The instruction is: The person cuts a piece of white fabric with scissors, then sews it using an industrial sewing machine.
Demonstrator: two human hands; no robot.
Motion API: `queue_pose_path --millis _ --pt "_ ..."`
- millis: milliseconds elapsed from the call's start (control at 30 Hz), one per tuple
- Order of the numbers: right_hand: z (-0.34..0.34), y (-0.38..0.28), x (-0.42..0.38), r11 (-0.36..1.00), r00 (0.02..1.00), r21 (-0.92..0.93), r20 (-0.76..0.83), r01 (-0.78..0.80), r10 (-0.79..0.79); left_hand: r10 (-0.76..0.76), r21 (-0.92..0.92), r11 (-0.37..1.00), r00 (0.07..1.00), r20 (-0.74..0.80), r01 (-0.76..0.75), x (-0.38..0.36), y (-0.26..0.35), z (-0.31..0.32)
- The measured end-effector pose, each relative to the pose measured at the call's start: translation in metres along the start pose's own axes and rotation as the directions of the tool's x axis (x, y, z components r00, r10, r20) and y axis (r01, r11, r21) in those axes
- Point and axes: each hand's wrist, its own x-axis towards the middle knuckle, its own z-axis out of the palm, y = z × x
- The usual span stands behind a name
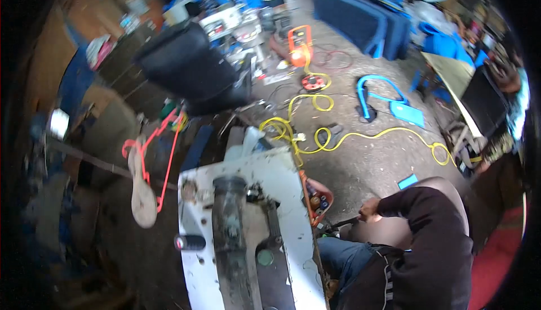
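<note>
My right hand [369,210], at the end of a dark sleeve, is low beside the worktable. Its fingers are closed around a dark, thin object [344,222] that I cannot make out. An orange basket [327,190] holding several spools is just past that hand. To the left, a worn, dark sewing machine [231,231] stands on a white tabletop [301,242]. A small black cylinder [190,242] lies on the tabletop's left side. My left hand is out of view.
A black chair [189,62] stands beyond the table. Yellow cable [389,134] loops across the floor toward an orange work light [300,45]. Blue panels [355,23] lean at the back. A pink hanger [169,163] hangs left. Another person's arm [504,76] shows at far right.
</note>
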Motion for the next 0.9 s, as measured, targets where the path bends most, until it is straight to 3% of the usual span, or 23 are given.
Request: queue_pose_path --millis 233,300,333,367,400,433,467,533,633,700,733,767,800,833,900 --pt "-0.012 -0.01 -0.013 0.994 0.998 0.084 -0.007 -0.069 0.07 0.141 -0.049 0.989 0.988 0.056 -0.139 0.044 0.033 0.001" --pt "0.062 0.026 0.051 0.985 0.985 0.151 -0.165 0.084 -0.059 0.192 -0.08 0.979 0.979 0.071 -0.187 0.034 0.028 0.001" --pt "0.093 0.035 0.074 0.965 0.948 0.186 -0.291 0.186 -0.127 0.211 -0.097 0.974 0.974 0.08 -0.203 0.026 0.024 0.002" --pt "0.057 -0.021 0.032 0.964 0.875 0.056 -0.41 -0.259 0.259 0.224 -0.11 0.971 0.971 0.089 -0.214 0.014 0.017 0.001" --pt "0.039 -0.054 -0.002 0.941 0.791 0.17 -0.509 -0.294 0.339 0.228 -0.119 0.969 0.969 0.093 -0.217 0.0 0.007 0.003" --pt "0.055 -0.08 -0.02 0.969 0.624 0.065 -0.754 -0.238 0.204 0.226 -0.124 0.969 0.969 0.097 -0.214 -0.017 -0.004 0.002" --pt "0.071 -0.107 -0.026 0.971 0.564 0.139 -0.794 -0.194 0.227 0.216 -0.13 0.971 0.971 0.101 -0.202 -0.035 -0.017 0.0" --pt "0.106 -0.166 -0.068 0.912 0.696 0.404 -0.636 -0.069 0.334 0.181 -0.134 0.977 0.977 0.116 -0.165 -0.075 -0.045 -0.008" --pt "0.177 -0.201 -0.154 0.906 0.859 0.404 -0.411 -0.129 0.306 0.111 -0.144 0.985 0.986 0.125 -0.093 -0.138 -0.078 -0.02" --pt "0.26 -0.191 -0.188 0.748 0.772 0.655 -0.419 -0.108 0.478 0.064 -0.151 0.987 0.991 0.115 -0.046 -0.173 -0.091 -0.027" --pt "0.272 -0.187 -0.224 0.768 0.829 0.557 -0.231 -0.318 0.51 0.048 -0.145 0.989 0.993 0.109 -0.032 -0.186 -0.098 -0.03" --pt "0.288 -0.182 -0.258 0.869 0.829 0.31 -0.298 -0.385 0.474 0.038 -0.129 0.991 0.995 0.097 -0.026 -0.199 -0.104 -0.032" --pt "0.301 -0.179 -0.283 0.721 0.775 0.387 -0.026 -0.575 0.632 0.031 -0.114 0.993 0.996 0.08 -0.022 -0.209 -0.108 -0.031" --pt "0.308 -0.187 -0.316 0.72 0.729 0.346 -0.131 -0.602 0.672 0.03 -0.098 0.995 0.998 0.062 -0.023 -0.217 -0.111 -0.031" --pt "0.327 -0.188 -0.355 0.583 0.633 0.474 -0.069 -0.659 0.771 0.044 -0.08 0.996 0.999 0.022 -0.042 -0.225 -0.109 -0.028"
